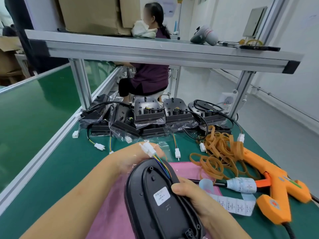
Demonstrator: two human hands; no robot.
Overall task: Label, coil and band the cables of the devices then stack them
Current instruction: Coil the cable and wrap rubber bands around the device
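Observation:
A black oval device [155, 209] lies back-up over a pink cloth [110, 216], with a white label [162, 195] stuck on it. My right hand [195, 200] grips its right edge, thumb pressing the black cable against the housing. My left hand [131, 157] holds the device's far end, where the coloured wires and white connector [148, 149] stick up. A heap of tan rubber bands [219, 152] lies to the right. A strip of printed labels [234, 205] runs from a roll [241, 185].
An orange glue gun [274, 188] lies at the right, next to the label roll. Several black devices in plastic bags [150, 114] with loose cables stand at the back of the green mat [60, 168]. A metal shelf [155, 50] spans overhead. A person sits beyond.

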